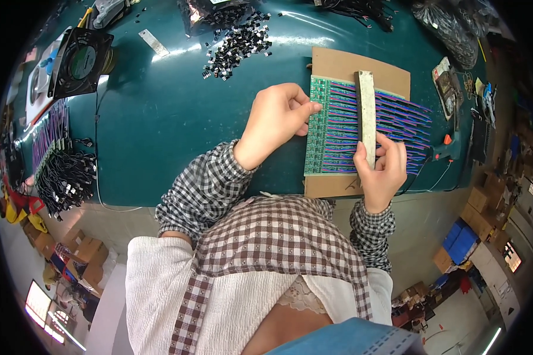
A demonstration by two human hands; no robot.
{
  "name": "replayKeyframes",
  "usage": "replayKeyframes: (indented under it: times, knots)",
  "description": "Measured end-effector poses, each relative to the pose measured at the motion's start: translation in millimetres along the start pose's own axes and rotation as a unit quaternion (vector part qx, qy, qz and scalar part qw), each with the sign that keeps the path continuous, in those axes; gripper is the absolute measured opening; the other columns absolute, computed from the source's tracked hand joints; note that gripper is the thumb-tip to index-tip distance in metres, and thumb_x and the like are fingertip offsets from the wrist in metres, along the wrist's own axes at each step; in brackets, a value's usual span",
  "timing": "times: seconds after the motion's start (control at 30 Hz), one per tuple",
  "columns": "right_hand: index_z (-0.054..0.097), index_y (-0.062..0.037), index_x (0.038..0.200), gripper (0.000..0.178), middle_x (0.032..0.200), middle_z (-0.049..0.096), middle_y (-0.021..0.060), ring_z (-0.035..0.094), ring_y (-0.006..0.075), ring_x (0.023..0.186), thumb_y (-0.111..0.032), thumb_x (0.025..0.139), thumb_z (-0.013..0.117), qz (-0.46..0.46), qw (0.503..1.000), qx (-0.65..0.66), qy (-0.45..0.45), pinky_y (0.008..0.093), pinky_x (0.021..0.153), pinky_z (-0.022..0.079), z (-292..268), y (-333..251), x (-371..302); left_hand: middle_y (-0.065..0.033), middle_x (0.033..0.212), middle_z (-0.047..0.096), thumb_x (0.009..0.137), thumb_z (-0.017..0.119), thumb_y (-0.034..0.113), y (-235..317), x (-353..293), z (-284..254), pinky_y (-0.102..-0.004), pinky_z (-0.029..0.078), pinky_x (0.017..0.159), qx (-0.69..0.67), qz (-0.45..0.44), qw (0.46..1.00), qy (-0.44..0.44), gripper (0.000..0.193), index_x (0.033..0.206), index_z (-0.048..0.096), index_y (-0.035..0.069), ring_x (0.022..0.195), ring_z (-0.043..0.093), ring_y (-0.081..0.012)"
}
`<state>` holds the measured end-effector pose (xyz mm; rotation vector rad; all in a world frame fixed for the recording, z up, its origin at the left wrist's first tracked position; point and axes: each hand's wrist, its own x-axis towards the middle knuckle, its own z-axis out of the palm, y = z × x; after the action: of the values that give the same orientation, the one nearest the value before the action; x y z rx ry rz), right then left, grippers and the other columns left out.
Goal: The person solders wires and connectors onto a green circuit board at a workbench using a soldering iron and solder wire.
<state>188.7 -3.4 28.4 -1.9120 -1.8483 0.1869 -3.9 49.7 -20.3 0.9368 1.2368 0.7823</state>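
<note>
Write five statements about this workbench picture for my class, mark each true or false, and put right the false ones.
1. The right hand grips the near end of a pale bar. True.
2. The bar lies underneath the coloured wires. False: it lies across the top of them.
3. The left hand is at the left edge of the green circuit boards. True.
4. A black fan stands at the right end of the table. False: the fan is toward the left end.
5. A heap of small black-and-white parts lies on the table, beyond the left hand. True.
</note>
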Motion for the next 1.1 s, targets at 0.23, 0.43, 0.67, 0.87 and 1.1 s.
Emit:
replayKeyframes:
  times: [0.23, 0.43, 0.67, 0.87, 1.1]
  knots:
    - [0.059, -0.0058, 0.085, 0.028, 0.067, 0.044, 0.0002, 0.04, 0.0081, 0.051, -0.011, 0.061, 0.072, -0.018, 1.0, 0.0, -0.007, 0.0217, 0.04, 0.033, 1, 3, 4, -0.0042, 0.06, 0.058, 0.078, 0.064, 0.014, 1, -1, 1, -0.0186, 0.046, 0.044, 0.043, 0.013, 0.999, 0.007, 0.019, 0.073, 0.057, -0.003, 0.05, 0.056, -0.0073]
    - [0.06, -0.0052, 0.091, 0.03, 0.07, 0.048, -0.0001, 0.04, 0.0056, 0.051, -0.01, 0.064, 0.072, 0.02, 0.998, 0.057, -0.036, 0.0189, 0.042, 0.033, -8, 5, 7, -0.0038, 0.061, 0.058, 0.078, 0.064, 0.015, -5, 0, -2, -0.018, 0.046, 0.045, 0.021, 0.021, 1.0, 0.001, 0.019, 0.077, 0.056, -0.003, 0.051, 0.056, -0.0071]
    - [0.053, 0.005, 0.099, 0.061, 0.071, 0.052, 0.004, 0.05, 0.009, 0.058, -0.046, 0.069, 0.068, 0.288, 0.943, -0.123, 0.115, 0.0198, 0.052, 0.041, -83, 232, 47, -0.0041, 0.065, 0.058, 0.081, 0.061, 0.016, 2, -1, -8, -0.0176, 0.048, 0.048, -0.025, -0.029, 0.997, -0.07, 0.02, 0.082, 0.055, -0.003, 0.054, 0.057, -0.0071]
    - [0.058, 0.0056, 0.092, 0.076, 0.074, 0.06, 0.0104, 0.055, 0.0178, 0.052, -0.061, 0.057, 0.068, 0.466, 0.862, -0.152, 0.13, 0.0268, 0.045, 0.044, -67, 231, 72, -0.0053, 0.066, 0.059, 0.081, 0.06, 0.015, -2, 0, -10, -0.0183, 0.049, 0.048, -0.074, -0.06, 0.991, -0.089, 0.019, 0.082, 0.055, -0.003, 0.055, 0.058, -0.0084]
    - [0.061, 0.0047, 0.065, 0.06, 0.068, 0.059, 0.0085, 0.052, 0.0153, 0.052, -0.053, 0.055, 0.072, 0.499, 0.836, -0.076, 0.215, 0.0288, 0.046, 0.039, -61, 234, 60, -0.0077, 0.068, 0.061, 0.079, 0.063, 0.015, -11, 11, -16, -0.0187, 0.05, 0.05, -0.149, -0.074, 0.974, -0.154, 0.019, 0.078, 0.058, -0.003, 0.057, 0.061, -0.011]
